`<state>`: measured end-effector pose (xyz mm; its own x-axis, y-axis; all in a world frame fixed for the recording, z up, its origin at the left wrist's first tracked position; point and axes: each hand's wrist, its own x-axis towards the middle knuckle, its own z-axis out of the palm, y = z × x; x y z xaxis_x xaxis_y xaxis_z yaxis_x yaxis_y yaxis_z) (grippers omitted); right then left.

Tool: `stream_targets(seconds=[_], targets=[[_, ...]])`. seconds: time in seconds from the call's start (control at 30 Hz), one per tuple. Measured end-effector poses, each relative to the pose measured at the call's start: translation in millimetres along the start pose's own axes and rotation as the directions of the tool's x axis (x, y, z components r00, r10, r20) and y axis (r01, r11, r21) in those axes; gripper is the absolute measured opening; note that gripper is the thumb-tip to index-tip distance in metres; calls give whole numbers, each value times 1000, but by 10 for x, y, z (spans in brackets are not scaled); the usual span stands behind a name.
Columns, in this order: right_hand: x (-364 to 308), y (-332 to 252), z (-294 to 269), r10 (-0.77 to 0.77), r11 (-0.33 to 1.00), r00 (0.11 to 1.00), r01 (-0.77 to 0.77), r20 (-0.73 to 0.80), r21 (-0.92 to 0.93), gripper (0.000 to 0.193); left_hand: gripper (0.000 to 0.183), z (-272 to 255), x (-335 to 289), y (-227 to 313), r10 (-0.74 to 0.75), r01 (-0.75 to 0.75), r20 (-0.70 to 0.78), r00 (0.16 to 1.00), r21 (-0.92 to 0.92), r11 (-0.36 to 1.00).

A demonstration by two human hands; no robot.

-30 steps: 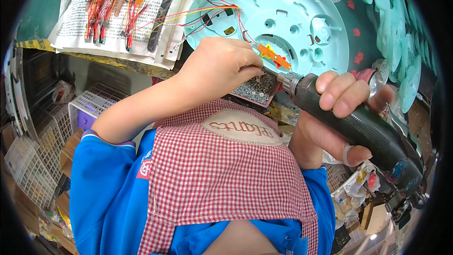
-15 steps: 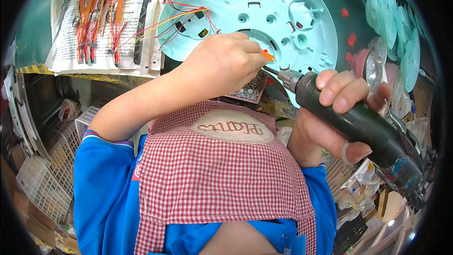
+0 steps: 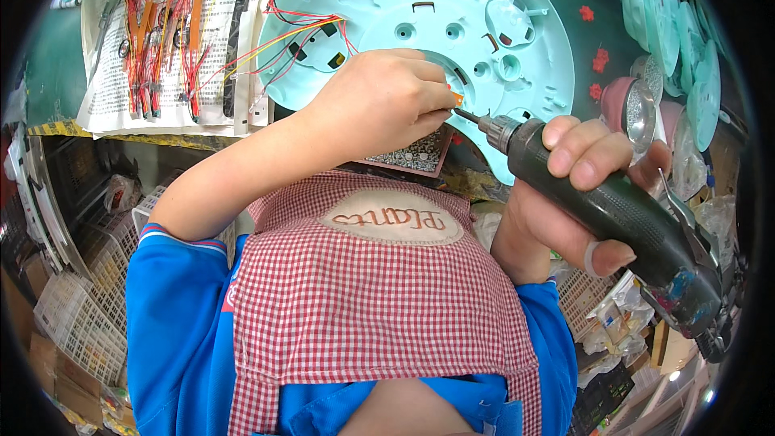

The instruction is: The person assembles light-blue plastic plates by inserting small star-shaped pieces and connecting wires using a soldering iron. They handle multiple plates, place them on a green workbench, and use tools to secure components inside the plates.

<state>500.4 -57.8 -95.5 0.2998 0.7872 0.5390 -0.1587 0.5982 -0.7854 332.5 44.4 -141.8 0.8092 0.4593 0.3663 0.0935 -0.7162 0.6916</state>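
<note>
A large mint-green plastic shell (image 3: 379,0) with a curved cut-out lies on the bench, its moulded inner side up. My left hand (image 3: 387,101) is over its near edge, fingers pinched on a small orange strip (image 3: 457,99). Red, yellow and black wires (image 3: 282,42) run over the shell left of that hand. In my right hand (image 3: 581,169) is a black power screwdriver (image 3: 613,198), tilted, its bit pointing left. The bit tip meets the left fingertips beside the orange strip; what is between them is too small to make out.
A tray of small screws (image 3: 416,153) sits below my left hand. Bundles of wired parts (image 3: 153,48) rest on printed paper (image 3: 105,105) at left. Small red pieces (image 3: 599,60) are scattered at right, near a pink container (image 3: 617,105) and stacked mint-green parts (image 3: 702,89).
The shell, papers and screw tray appear shifted slightly to the left in view. The orange strip shows less now, and the screwdriver bit is a little closer to my left fingertips.
</note>
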Motion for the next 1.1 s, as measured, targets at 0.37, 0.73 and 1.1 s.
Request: stream_targets(seconds=[0.37, 0.73, 1.1], targets=[[34, 56, -80, 10, 1000, 1000, -10, -19, -4, 89, 11, 58, 20, -22, 7, -4, -29, 1000, 86, 996], [-24, 131, 38, 204, 955, 944, -250, -260, -159, 97, 12, 228, 247, -296, -196, 267, 346, 918, -172, 948], [4, 228, -2, 267, 949, 938, -296, -222, -107, 90, 11, 251, 237, -315, -171, 228, 320, 932, -150, 962]])
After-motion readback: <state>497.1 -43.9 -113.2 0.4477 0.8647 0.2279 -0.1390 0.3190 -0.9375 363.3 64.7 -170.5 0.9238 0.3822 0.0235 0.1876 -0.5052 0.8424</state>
